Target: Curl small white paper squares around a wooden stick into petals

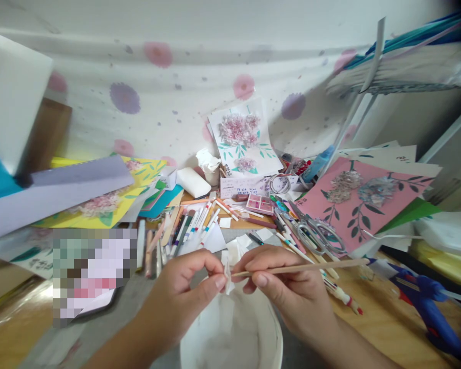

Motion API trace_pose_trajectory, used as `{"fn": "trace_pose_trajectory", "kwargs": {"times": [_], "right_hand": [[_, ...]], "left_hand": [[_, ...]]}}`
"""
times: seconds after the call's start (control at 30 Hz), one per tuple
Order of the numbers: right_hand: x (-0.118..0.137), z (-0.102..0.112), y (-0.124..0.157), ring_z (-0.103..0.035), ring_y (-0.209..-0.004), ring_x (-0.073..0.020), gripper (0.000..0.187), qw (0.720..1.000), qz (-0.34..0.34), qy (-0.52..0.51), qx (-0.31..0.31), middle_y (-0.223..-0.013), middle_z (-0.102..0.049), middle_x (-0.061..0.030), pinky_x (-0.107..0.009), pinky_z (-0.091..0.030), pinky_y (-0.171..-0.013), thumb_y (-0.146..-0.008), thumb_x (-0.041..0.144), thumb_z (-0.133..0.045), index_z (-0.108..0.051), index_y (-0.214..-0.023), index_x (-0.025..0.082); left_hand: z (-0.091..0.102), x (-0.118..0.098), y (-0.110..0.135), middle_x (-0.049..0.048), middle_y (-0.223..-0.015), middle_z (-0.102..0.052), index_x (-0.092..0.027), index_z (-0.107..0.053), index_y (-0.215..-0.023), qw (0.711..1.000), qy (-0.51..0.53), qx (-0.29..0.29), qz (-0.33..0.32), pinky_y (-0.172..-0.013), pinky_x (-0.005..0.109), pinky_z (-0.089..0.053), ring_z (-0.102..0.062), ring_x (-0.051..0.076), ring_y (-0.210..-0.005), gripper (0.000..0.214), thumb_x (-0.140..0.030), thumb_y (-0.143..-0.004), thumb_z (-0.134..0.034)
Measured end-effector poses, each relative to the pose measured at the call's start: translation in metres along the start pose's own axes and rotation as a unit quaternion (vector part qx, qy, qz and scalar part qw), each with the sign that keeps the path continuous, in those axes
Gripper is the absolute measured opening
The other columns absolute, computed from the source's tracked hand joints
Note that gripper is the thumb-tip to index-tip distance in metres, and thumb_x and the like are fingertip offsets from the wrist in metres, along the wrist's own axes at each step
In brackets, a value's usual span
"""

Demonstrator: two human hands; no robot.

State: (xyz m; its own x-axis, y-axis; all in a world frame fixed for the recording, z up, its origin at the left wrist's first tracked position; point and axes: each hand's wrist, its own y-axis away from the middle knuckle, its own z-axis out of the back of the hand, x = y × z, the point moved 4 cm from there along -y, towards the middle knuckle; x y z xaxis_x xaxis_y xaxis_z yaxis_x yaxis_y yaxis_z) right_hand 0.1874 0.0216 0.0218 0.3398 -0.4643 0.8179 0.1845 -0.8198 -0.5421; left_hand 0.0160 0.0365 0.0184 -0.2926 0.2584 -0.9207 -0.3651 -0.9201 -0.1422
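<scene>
My left hand (194,287) pinches a small crumpled piece of white tissue paper (228,279) between thumb and forefinger. From the other side, my right hand (288,287) grips a thin wooden stick (315,267). Its near tip points left at the tissue; I cannot tell whether the two touch. The stick's other end reaches out to the right past my knuckles. Below both hands stands a white bowl (279,343), partly covered by them. More pieces of white paper (236,248) lie just behind my fingertips.
Pens and markers (194,225) crowd the middle, with scissors (315,230) to their right. A blue glue gun (422,302) lies at right. Behind stands a white flower picture (242,138); a pink one (363,200) leans right, a yellow one (146,169) left. A blurred-out device (96,277) sits left.
</scene>
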Motion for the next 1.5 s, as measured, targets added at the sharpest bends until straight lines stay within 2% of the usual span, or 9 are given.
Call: {"fn": "trace_pose_trajectory", "kwargs": {"times": [0.33,0.5,0.7,0.9,1.0,1.13,1.3,1.5], "right_hand": [[0.0034,0.0007,0.0011,-0.069,-0.076,-0.0161,0.018,1.000,0.016,0.026,-0.003,-0.089,-0.075,-0.0045,-0.026,-0.058,-0.061,-0.089,0.018,-0.067,-0.077,-0.099,0.028],[0.0068,-0.0003,-0.0005,-0.069,-0.081,-0.0159,0.018,0.997,0.043,0.061,0.004,-0.085,-0.076,-0.0033,-0.027,-0.058,-0.072,-0.088,0.015,-0.067,-0.077,-0.098,0.027],[0.0044,-0.0012,-0.0001,-0.070,-0.073,-0.0153,0.017,1.000,0.010,0.007,-0.005,-0.091,-0.076,-0.0051,-0.024,-0.059,-0.059,-0.090,0.020,-0.066,-0.076,-0.100,0.028],[0.0077,-0.0010,-0.0003,-0.070,-0.079,-0.0190,0.017,0.998,0.035,0.044,-0.003,-0.086,-0.077,-0.0057,-0.029,-0.059,-0.064,-0.089,0.018,-0.066,-0.077,-0.099,0.027],[0.0082,-0.0008,-0.0008,-0.070,-0.080,-0.0186,0.017,0.998,0.040,0.049,-0.002,-0.085,-0.077,-0.0052,-0.029,-0.059,-0.066,-0.089,0.018,-0.066,-0.077,-0.098,0.027],[0.0066,-0.0011,-0.0015,-0.070,-0.080,-0.0188,0.017,0.999,0.027,0.037,0.001,-0.086,-0.077,-0.0054,-0.027,-0.058,-0.061,-0.089,0.018,-0.066,-0.077,-0.099,0.027],[0.0079,-0.0010,-0.0011,-0.070,-0.080,-0.0191,0.018,0.998,0.041,0.049,0.006,-0.086,-0.077,-0.0057,-0.029,-0.059,-0.064,-0.089,0.016,-0.066,-0.076,-0.099,0.027],[0.0092,-0.0003,-0.0001,-0.070,-0.082,-0.0193,0.018,0.996,0.047,0.071,0.010,-0.086,-0.077,-0.0054,-0.031,-0.058,-0.071,-0.088,0.014,-0.066,-0.076,-0.097,0.026]], "left_hand": [[-0.0004,0.0004,-0.0001,-0.0030,-0.062,-0.056,-0.020,-0.061,-0.068,1.000,0.005,0.000,0.000,-0.053,0.023,-0.036,-0.048,0.013,-0.058,0.018,-0.026,-0.083,-0.055],[0.0005,0.0001,-0.0003,-0.0029,-0.062,-0.056,-0.019,-0.061,-0.067,1.000,-0.004,-0.001,0.004,-0.054,0.023,-0.037,-0.049,0.014,-0.059,0.018,-0.026,-0.083,-0.055],[-0.0003,-0.0026,-0.0011,-0.0022,-0.062,-0.056,-0.019,-0.061,-0.067,1.000,0.000,0.001,0.004,-0.056,0.024,-0.038,-0.050,0.014,-0.060,0.018,-0.026,-0.082,-0.055],[-0.0006,-0.0066,-0.0012,-0.0021,-0.061,-0.056,-0.019,-0.060,-0.065,1.000,0.001,-0.001,0.012,-0.054,0.024,-0.038,-0.049,0.014,-0.058,0.018,-0.027,-0.081,-0.055],[-0.0010,-0.0082,-0.0001,-0.0024,-0.060,-0.054,-0.019,-0.060,-0.065,1.000,0.006,-0.001,0.022,-0.053,0.023,-0.036,-0.047,0.014,-0.057,0.019,-0.027,-0.081,-0.054],[-0.0005,-0.0086,0.0007,-0.0021,-0.061,-0.055,-0.019,-0.060,-0.065,0.999,0.015,-0.017,0.024,-0.054,0.023,-0.037,-0.047,0.014,-0.058,0.019,-0.027,-0.081,-0.055],[-0.0005,-0.0058,-0.0006,-0.0021,-0.061,-0.054,-0.019,-0.060,-0.066,1.000,0.005,-0.002,0.014,-0.052,0.023,-0.037,-0.047,0.014,-0.057,0.018,-0.026,-0.082,-0.055],[0.0005,-0.0041,-0.0011,-0.0020,-0.060,-0.055,-0.019,-0.059,-0.064,1.000,-0.004,-0.010,0.016,-0.053,0.023,-0.038,-0.048,0.014,-0.057,0.018,-0.026,-0.081,-0.056]]}}
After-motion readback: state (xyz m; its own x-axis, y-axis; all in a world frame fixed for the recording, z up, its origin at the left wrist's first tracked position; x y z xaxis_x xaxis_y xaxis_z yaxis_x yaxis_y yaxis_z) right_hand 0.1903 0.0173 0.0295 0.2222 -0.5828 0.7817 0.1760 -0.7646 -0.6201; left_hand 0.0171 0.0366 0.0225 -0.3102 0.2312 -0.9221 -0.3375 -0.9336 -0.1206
